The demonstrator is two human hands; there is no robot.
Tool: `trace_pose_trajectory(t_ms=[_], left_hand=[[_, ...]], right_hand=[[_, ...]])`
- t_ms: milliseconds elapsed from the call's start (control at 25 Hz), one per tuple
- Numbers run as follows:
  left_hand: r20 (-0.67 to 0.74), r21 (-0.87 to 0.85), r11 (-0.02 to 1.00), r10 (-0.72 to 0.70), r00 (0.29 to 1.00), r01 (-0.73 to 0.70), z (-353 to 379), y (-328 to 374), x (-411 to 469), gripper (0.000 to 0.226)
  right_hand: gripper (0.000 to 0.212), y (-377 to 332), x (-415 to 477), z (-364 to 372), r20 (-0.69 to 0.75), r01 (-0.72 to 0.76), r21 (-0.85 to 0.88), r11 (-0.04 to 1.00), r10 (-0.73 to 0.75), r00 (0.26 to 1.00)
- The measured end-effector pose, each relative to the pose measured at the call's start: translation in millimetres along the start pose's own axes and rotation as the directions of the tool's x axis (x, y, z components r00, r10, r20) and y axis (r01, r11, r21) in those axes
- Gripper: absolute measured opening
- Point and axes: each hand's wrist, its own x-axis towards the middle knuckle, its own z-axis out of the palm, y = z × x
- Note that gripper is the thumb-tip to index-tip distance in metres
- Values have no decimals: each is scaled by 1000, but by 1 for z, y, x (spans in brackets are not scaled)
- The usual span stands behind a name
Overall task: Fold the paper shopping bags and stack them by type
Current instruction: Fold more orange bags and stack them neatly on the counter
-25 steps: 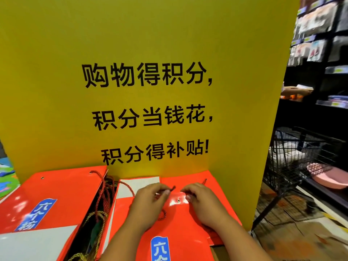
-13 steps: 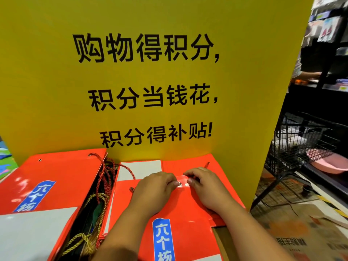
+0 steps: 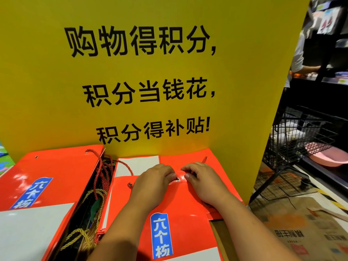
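Observation:
A flat orange paper bag [image 3: 188, 210] with a blue label lies on top of the right stack. My left hand [image 3: 152, 185] and my right hand [image 3: 204, 183] rest on it side by side. The bent fingers of both curl over its top rim on either side of a metal eyelet [image 3: 177, 179]. A bit of red cord [image 3: 205, 204] shows under my right wrist. Beneath lies another orange bag [image 3: 180, 159] with a white panel. On the left is a second orange stack [image 3: 60, 174] with a grey panel.
Tangled red and gold cord handles [image 3: 90, 213] fill the gap between the stacks. A tall yellow sign board [image 3: 150, 72] stands right behind them. To the right are a black wire basket [image 3: 301, 136], a pink basin [image 3: 323, 156], floor cardboard [image 3: 305, 228] and a person's arm [image 3: 308, 68].
The red cord that my fingers pinched above the bag a second ago no longer shows there. Both hands have settled onto the bag's top rim, closer to the eyelet.

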Motion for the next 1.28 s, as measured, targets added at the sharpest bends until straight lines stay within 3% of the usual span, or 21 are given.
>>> trace_pose_trajectory(t_ms=[120, 440, 600, 800, 880, 920, 960, 1040, 1160, 1280], left_hand=[[2, -50, 999, -8, 1000, 8, 1, -1, 1, 17], [-60, 128, 991, 38, 997, -30, 1, 7, 0, 23], [-173, 197, 974, 150, 973, -116, 4, 3, -1, 26], [-180, 242, 961, 176, 968, -130, 2, 5, 0, 29], [-173, 239, 963, 166, 971, -122, -2, 9, 0, 32], [-165, 240, 965, 145, 976, -103, -6, 12, 0, 35], [-155, 240, 968, 116, 981, -76, -8, 16, -1, 39], [-138, 235, 971, 63, 988, -29, -10, 20, -3, 44], [-146, 253, 964, 115, 983, -75, -9, 24, -3, 41], [-117, 353, 924, 200, 973, -148, -2, 20, -3, 42]], right_hand=[[24, 0, 1, 0, 3, 1, -2, 1000, -1, 1000], [24, -4, 0, -3, 4, -5, 25, 1000, 5, 1000], [21, -8, -2, -8, -26, -6, 107, 994, 9, 1000], [25, -17, -7, -18, -80, 49, 274, 961, -28, 996], [8, -26, -6, -23, -109, 21, 404, 914, 25, 994], [16, -29, -3, -26, -116, -9, 431, 902, 65, 991], [29, -31, 2, -29, -116, -41, 413, 910, 97, 989], [44, -32, 19, -40, 3, -157, 133, 979, 158, 987], [32, -46, 47, -62, 307, -279, -293, 915, 366, 878], [35, -60, 65, -63, 489, -100, -538, 837, 407, 772]])
